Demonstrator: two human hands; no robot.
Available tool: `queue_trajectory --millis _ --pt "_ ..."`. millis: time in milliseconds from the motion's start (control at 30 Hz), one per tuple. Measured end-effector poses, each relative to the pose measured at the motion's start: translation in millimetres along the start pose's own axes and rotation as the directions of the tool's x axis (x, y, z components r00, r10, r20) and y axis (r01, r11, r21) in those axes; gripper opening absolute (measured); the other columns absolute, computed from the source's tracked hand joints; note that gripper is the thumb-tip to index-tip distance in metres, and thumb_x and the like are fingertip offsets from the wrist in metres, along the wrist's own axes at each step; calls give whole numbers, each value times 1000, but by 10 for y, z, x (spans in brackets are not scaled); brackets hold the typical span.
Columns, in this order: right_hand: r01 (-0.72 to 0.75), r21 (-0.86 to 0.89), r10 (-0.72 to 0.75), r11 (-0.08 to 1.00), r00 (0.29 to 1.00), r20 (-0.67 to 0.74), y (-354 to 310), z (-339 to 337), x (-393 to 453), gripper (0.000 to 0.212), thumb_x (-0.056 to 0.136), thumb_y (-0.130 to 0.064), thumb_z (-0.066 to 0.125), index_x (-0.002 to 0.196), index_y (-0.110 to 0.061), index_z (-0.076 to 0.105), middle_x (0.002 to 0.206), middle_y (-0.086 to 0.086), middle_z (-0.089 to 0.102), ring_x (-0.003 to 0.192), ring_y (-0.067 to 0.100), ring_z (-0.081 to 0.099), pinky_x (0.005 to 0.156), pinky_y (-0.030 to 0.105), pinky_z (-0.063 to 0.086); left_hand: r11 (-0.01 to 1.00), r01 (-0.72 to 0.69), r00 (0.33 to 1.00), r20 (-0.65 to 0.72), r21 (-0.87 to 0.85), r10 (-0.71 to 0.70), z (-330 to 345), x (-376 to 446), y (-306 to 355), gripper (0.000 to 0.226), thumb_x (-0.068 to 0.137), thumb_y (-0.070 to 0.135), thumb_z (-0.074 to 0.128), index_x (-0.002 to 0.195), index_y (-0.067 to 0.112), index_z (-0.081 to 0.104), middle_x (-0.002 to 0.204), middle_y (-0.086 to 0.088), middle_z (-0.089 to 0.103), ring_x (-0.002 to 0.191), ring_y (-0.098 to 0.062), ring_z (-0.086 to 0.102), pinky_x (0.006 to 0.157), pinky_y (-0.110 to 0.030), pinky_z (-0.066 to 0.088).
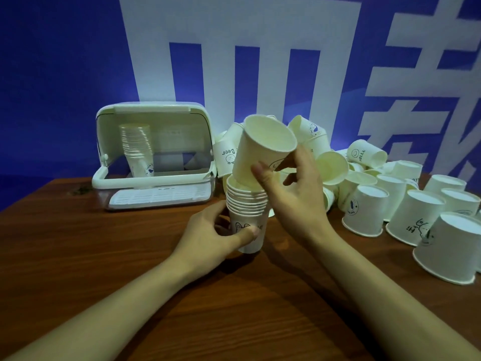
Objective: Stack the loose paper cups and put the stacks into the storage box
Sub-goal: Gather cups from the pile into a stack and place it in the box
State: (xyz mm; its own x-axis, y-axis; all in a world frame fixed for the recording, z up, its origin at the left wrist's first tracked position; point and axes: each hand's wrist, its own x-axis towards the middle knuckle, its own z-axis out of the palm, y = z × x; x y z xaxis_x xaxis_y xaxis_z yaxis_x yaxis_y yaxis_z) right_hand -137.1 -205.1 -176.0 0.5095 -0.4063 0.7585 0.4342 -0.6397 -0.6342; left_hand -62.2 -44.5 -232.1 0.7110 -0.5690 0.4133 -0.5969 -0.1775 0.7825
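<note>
We see L grip point(208, 235) curled round cup stack point(247, 212) mid-worktop point(104, 256); R grip point(294, 194) pinches tilted cup point(263, 149) above it.

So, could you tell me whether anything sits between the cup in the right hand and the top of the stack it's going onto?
Nothing visible does. The right hand holds the single cup tilted just above the open top of the stack, which the left hand grips upright on the table.
</note>
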Motion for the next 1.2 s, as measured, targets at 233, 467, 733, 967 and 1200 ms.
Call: queue_trajectory --millis 233,467,733,967,1200 --pt "-85 74 77 994 992 100 85 -16 -88 76 73 -69 65 138 -33 48 123 -7 59 112 11 58 95 32 50 997 -49 999 -19 66 50 2 -8 3 43 80 42 86 119 40 70 104 29 74 97 1 69 82 -20 55" --pt "58 -110 -54 992 998 46 117 12 -72 51 84 -62 57 113 -22 69 105 -9 62 101 7 56 81 12 37 994 -63 997 -49 94 68 14 -22 35 47 80 48 84 124 42 68 109 29 73 104 5 66 85 -19 53" --pt "36 -232 -18 972 997 82 194 110 -149 46 89 -60 50 109 -27 74 99 -12 61 105 15 49 92 32 42 994 0 989 -147 111 17 -16 -22 -8 62 67 69 76 123 41 70 110 29 74 103 8 67 91 -32 58" --pt "-151 -71 162 986 965 207 365 65 -139 60 95 -60 36 148 -35 46 152 -11 43 141 6 37 118 36 29 975 112 955 -292 193 -52 -63 14 -20 51 62 75 69 101 42 70 99 22 75 95 -2 69 87 -40 59" --pt "-89 -567 371 819 837 403 588 57 -103 33 91 -35 50 117 -29 70 136 -12 55 136 16 31 93 35 20 970 196 928 -348 145 -136 -161 44 -88 27 73 49 86 81 50 59 85 27 67 89 5 64 76 -27 53"
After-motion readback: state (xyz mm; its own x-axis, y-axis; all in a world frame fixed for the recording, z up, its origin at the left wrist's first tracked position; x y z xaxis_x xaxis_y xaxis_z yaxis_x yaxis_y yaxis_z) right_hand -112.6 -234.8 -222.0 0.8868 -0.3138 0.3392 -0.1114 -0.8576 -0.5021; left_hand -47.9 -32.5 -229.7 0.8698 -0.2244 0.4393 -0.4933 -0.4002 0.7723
